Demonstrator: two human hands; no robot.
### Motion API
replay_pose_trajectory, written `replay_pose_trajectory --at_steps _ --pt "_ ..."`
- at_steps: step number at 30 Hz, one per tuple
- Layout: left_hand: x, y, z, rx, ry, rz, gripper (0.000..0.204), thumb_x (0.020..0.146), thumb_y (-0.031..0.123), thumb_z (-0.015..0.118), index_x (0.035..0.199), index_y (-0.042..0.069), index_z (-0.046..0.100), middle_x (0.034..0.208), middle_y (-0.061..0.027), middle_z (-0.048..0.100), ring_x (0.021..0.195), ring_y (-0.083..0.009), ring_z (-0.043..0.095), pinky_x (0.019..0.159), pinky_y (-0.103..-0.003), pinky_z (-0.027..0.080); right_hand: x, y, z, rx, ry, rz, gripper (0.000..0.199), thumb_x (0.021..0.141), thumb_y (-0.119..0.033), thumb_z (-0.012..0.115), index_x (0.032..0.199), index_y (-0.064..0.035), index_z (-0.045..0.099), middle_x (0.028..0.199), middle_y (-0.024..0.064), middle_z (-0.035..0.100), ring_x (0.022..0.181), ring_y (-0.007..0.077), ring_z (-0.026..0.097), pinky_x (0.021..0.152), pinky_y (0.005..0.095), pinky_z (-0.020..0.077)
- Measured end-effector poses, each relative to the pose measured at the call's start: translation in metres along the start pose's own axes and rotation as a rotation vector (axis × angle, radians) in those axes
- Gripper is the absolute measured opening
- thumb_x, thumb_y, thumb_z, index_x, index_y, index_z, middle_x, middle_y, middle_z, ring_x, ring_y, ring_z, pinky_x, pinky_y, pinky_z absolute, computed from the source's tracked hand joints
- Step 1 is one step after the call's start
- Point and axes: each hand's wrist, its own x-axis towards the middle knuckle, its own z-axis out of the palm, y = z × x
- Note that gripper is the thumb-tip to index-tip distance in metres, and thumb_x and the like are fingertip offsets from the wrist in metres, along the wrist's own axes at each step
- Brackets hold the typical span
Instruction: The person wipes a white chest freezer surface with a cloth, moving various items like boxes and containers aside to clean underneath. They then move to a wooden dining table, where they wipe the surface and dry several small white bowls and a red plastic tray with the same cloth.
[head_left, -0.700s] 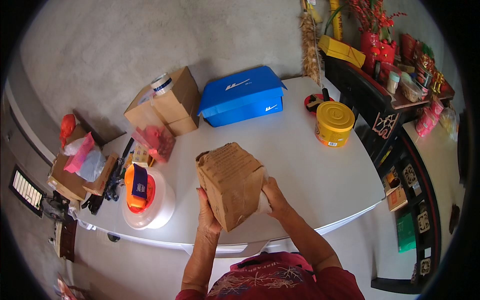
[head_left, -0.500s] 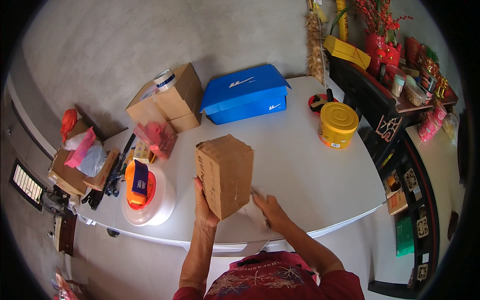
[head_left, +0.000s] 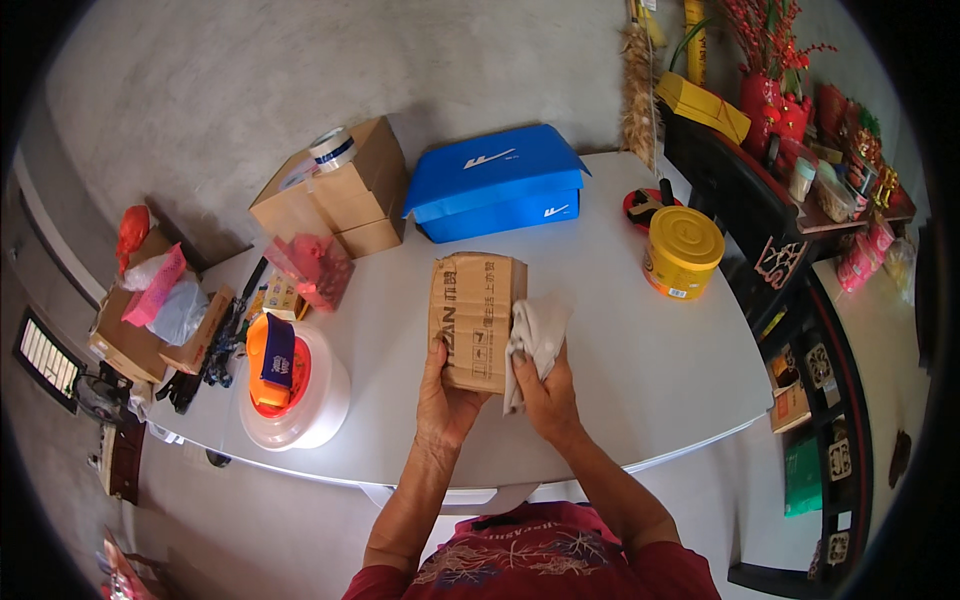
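Note:
A small brown cardboard box [head_left: 468,318] with dark print is held up over the white table, its printed face toward me. My left hand [head_left: 446,398] grips it by the lower left edge, thumb on the front face. A pale cloth [head_left: 540,335] is bunched in my right hand [head_left: 546,392], which presses it against the box's right side. The fingers under the cloth are partly hidden.
On the white table [head_left: 620,370], a blue shoebox [head_left: 495,185] and a larger carton [head_left: 335,195] with a tape roll [head_left: 333,148] stand at the back. A yellow tub [head_left: 685,252] is at right, a white round container [head_left: 325,405] at left.
The box has turned so its printed face is toward me. My right hand has come up with the cloth from beside the table's front to the box's right side.

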Motion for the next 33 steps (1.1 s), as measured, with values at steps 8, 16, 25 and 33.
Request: replay_pose_trajectory --at_steps 8,16,25,33 --pt "0.012 0.006 -0.043 0.369 0.25 0.217 0.063 0.087 0.042 0.059 0.137 0.011 0.036 0.121 -0.0117 0.054 0.109 -0.0266 0.056 0.076 -0.049 0.054 -0.053 -0.003 -0.016 -0.16 -0.296 0.216 0.043 0.084 -0.006 0.057 0.124 0.004 0.044 0.111 0.0188 0.059 0.103 0.025 0.058 0.088 0.0339 0.0449" --pt "0.021 -0.015 -0.045 0.847 0.12 0.409 0.078 0.08 0.036 0.073 0.142 0.011 0.033 0.124 -0.0122 0.03 0.117 -0.0254 0.043 0.095 -0.037 0.044 0.002 0.005 -0.012 -0.646 -0.044 -0.303 0.045 0.075 -0.008 0.068 0.115 0.0057 0.052 0.112 0.0217 0.047 0.099 0.0383 0.048 0.083 0.0424 0.0437" --pt "0.012 -0.01 -0.041 1.06 0.085 0.497 0.083 0.075 0.023 0.078 0.141 0.012 0.03 0.123 -0.0138 0.031 0.114 -0.0261 0.039 0.1 -0.039 0.039 -0.03 -0.023 -0.022 -0.237 -0.226 0.095 0.039 0.078 -0.001 0.061 0.116 0.0028 0.053 0.108 0.0153 0.06 0.098 0.0234 0.06 0.087 0.0339 0.0463" --pt "0.005 -0.023 -0.036 0.907 -0.068 0.527 0.116 0.06 0.003 0.084 0.145 0.007 0.004 0.121 -0.0124 0.037 0.114 -0.0247 0.045 0.094 -0.038 0.044 -0.004 -0.05 -0.01 -1.051 -0.403 -0.494 0.038 0.07 -0.027 0.073 0.099 -0.0041 0.063 0.09 0.0087 0.05 0.082 0.0253 0.057 0.059 0.0356 0.0506"
